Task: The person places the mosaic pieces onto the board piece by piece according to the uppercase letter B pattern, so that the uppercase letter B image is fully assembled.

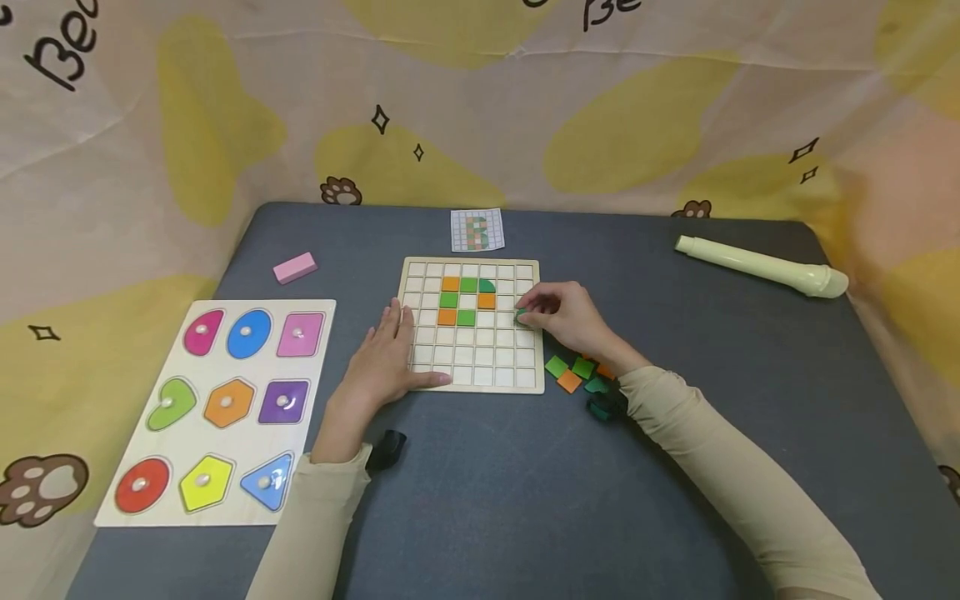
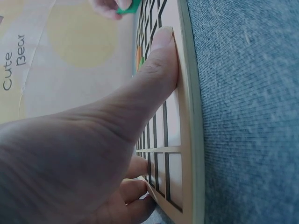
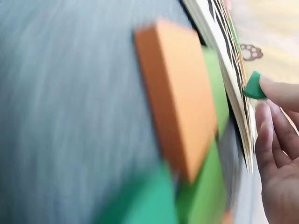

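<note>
A wooden grid board (image 1: 476, 387) lies on the table with orange, green and dark green tiles set in its upper cells. My left hand (image 1: 381, 354) rests at the board's lower left corner, fingers extended along the left side. Its thumb (image 2: 161, 60) lies across the front rim. Over the board's right columns, my right hand (image 1: 570, 317) pinches a dark green tile (image 3: 254, 86) with a curved edge between thumb and fingertips. Loose orange and green tiles (image 1: 569, 381) lie beside the board's lower right corner, partly hidden by the right wrist.
Behind the board lies a small pattern card (image 1: 477, 230). A shape puzzle board (image 1: 180, 446) with knobbed pieces occupies the left side, with a pink block (image 1: 295, 268) beyond it. At the far right is a pale green microphone-shaped object (image 1: 761, 265). Patterned cloth (image 1: 480, 108) backs the table.
</note>
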### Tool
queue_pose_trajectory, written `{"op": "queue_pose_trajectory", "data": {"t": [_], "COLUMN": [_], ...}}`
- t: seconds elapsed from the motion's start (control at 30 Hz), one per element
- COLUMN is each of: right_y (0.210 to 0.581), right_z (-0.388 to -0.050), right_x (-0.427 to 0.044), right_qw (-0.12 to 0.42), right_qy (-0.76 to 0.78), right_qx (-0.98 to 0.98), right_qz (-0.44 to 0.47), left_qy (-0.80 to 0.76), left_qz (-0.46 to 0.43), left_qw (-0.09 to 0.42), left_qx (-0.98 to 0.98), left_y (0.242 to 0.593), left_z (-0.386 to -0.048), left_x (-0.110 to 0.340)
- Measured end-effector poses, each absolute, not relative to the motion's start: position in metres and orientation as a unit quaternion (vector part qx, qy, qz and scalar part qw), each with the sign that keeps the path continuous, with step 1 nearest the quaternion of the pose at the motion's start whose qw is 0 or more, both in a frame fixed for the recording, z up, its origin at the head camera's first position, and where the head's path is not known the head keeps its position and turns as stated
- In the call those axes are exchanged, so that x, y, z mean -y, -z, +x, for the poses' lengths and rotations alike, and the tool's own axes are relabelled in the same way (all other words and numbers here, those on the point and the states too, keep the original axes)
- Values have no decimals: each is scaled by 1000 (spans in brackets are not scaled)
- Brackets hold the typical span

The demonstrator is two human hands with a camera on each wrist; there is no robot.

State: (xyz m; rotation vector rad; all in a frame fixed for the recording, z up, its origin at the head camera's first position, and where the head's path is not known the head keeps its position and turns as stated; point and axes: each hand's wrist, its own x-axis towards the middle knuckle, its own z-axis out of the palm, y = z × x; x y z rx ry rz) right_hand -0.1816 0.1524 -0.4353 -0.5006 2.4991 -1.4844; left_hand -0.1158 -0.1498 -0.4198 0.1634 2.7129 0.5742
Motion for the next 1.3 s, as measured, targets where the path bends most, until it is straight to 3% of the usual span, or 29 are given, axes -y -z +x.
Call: {"op": "queue_pose_trajectory", "data": {"t": [0.23,0.6,1.3], "right_y": [438,436,436], "right_z": [-182,-180,-178], "right_x": [-126,-101,-105], "right_qw": [91,82,74], "right_qy": [528,443,442], "right_qx": [-831,-887,-884], "right_qz": [-149,-105,-131], "left_qy": [-202,-195,-177], "left_qz": [56,68,90], "left_qw": [183,177,146], "left_qx": [-960,-962,-969], "left_y": [420,419,414], "left_z": [-116,-117,-118], "left_x": [150,152,162]}}
